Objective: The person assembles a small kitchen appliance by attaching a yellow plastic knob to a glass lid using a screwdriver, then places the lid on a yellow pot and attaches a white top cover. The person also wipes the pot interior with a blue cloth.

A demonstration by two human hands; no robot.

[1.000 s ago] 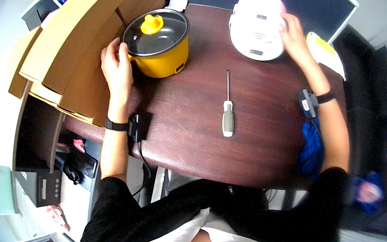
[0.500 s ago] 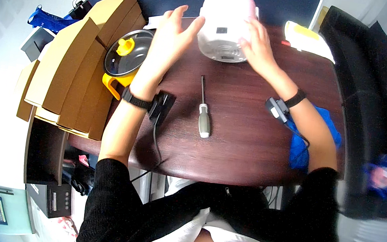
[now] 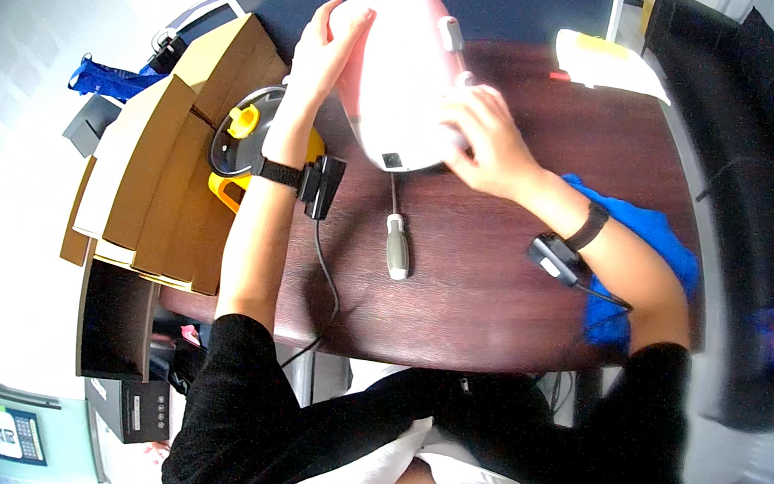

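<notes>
A rounded pink-and-white appliance point(image 3: 399, 72), like a small rice cooker, is tilted over the far part of the table. It has a grey tab on its right side and a dark square socket low on its white end. My left hand point(image 3: 324, 50) grips its left side, thumb along the pink shell. Curled round its lower right edge, my right hand point(image 3: 489, 142) holds it from the other side; some fingertips are hidden. Just below it lies a screwdriver point(image 3: 397, 244) with a grey-green handle, its tip end partly covered by the appliance.
At the left, cardboard boxes point(image 3: 135, 172) stand beside a yellow pan with a glass lid point(image 3: 239, 143). A blue cloth point(image 3: 655, 244) lies under my right forearm on the dark wooden table point(image 3: 481, 287). Papers point(image 3: 612, 67) are at the back right. Cables hang from both wrist devices.
The appliance has been turned and tipped, its pink shell now facing me, and brought nearer and to the left. Both hands have closed on it from open positions around it.
</notes>
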